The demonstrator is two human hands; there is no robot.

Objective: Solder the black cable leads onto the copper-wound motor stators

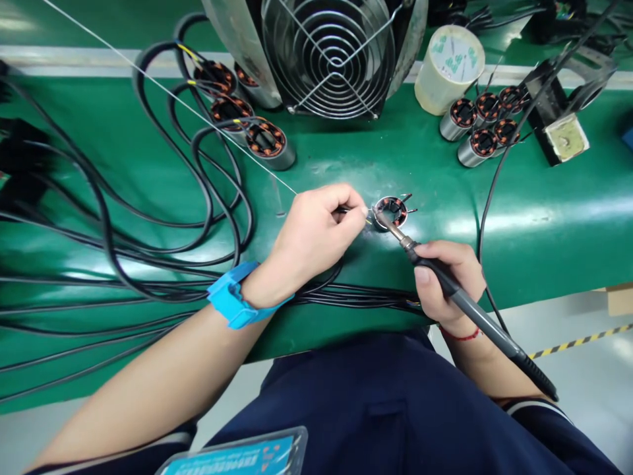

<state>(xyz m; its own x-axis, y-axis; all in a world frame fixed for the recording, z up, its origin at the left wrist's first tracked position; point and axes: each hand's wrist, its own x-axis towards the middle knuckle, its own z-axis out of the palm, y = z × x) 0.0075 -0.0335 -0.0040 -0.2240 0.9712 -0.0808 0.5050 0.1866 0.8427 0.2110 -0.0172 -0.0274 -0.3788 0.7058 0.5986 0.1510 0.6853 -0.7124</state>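
A small motor stator (391, 212) with copper windings stands on the green bench (519, 204). My left hand (316, 234), with a blue wrist strap, is pinched on a thin solder wire (198, 109) that runs up to the far left; its fingertips sit just left of the stator. My right hand (448, 280) is closed round the grip of a soldering iron (475, 313), whose tip touches the stator's near left edge. The iron's cord trails off to the lower right.
Several stators with black cables (123, 218) lie at the back left, beside a metal fan (329, 53). A tape roll (449, 66), more stators (482, 122) and an iron stand with sponge (566, 135) sit at the back right. Cables cross the bench edge near my lap.
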